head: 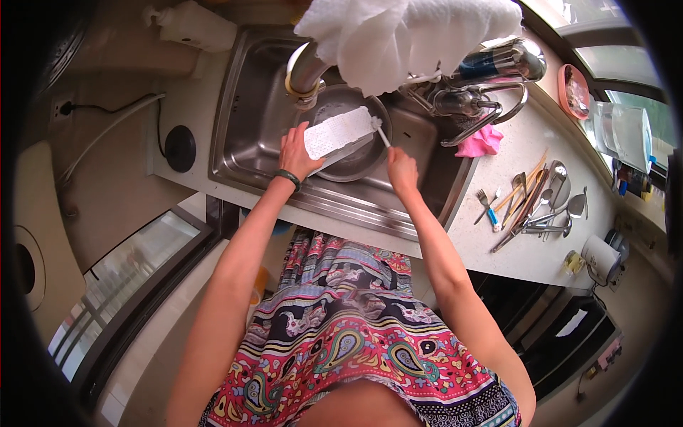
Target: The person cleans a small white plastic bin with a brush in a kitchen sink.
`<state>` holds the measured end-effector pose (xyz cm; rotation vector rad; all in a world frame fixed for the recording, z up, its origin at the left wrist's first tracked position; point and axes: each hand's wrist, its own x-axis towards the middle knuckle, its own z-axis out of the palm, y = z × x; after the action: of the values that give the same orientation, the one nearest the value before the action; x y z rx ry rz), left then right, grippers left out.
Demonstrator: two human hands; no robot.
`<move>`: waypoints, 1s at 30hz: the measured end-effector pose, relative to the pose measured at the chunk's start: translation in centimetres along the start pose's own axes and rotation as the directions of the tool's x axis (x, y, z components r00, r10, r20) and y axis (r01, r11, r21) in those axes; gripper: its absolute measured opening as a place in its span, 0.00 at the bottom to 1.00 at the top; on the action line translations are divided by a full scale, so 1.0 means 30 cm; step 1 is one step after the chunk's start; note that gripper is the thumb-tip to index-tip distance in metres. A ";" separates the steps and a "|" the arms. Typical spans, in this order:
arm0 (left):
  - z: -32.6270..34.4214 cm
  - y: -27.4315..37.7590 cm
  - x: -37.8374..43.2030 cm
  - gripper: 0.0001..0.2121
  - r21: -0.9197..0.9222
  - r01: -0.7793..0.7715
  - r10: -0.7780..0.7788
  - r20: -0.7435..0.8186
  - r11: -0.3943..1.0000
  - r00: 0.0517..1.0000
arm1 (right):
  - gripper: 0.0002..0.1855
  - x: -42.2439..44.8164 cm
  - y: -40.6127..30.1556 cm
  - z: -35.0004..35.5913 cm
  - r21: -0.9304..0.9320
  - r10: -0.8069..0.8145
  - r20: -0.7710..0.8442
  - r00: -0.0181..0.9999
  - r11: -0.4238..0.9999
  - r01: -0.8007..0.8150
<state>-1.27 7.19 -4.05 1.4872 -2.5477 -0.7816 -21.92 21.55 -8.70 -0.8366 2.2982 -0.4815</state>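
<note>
My left hand (298, 153) grips the near end of a white perforated plastic box (339, 129), which looks like a utensil holder. It is tilted over a round metal basin (358, 169) inside the stainless steel sink (256, 123). In my right hand (401, 169) is a slim white-handled brush (383, 136). Its bristle head touches the box's far right corner. Water in the basin is partly hidden by the box. Just beyond my left hand, the faucet spout (308, 74) hangs over the basin.
A white cloth (384, 37) hangs above the sink's back. Chrome faucet handles (464, 101) and a pink cloth (481, 140) sit at the right rim. Spoons, forks, chopsticks and ladles (557, 187) lie on the right counter. A black round lid (180, 149) is left of the sink.
</note>
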 end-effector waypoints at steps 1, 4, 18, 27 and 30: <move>0.006 0.004 0.017 0.39 -0.025 -0.017 0.016 -0.025 1.000 1.000 | 0.19 -0.024 0.004 0.051 0.094 -0.028 0.042 0.999 0.995 0.024; 0.021 -0.043 -0.014 0.39 -0.054 -0.024 0.021 -0.057 0.998 0.998 | 0.16 -0.241 -0.228 0.077 0.143 -0.326 0.222 0.919 0.943 0.301; 0.035 -0.035 -0.005 0.34 -0.058 -0.079 0.072 -0.114 0.995 0.991 | 0.13 -0.058 -0.144 0.068 0.049 -0.216 0.054 0.975 0.976 0.213; 0.037 -0.012 0.006 0.35 -0.031 -0.095 0.092 -0.099 0.995 0.991 | 0.18 0.075 -0.042 0.097 -0.011 -0.063 -0.045 0.997 0.998 0.063; 0.020 -0.012 -0.008 0.34 -0.032 -0.027 0.025 -0.072 0.999 0.997 | 0.19 -0.061 -0.188 0.094 -0.036 -0.259 0.124 0.958 0.963 0.266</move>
<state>-1.06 7.46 -4.70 1.4428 -2.4851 -0.7491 -16.47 18.33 -7.00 -1.1737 2.1086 -0.4746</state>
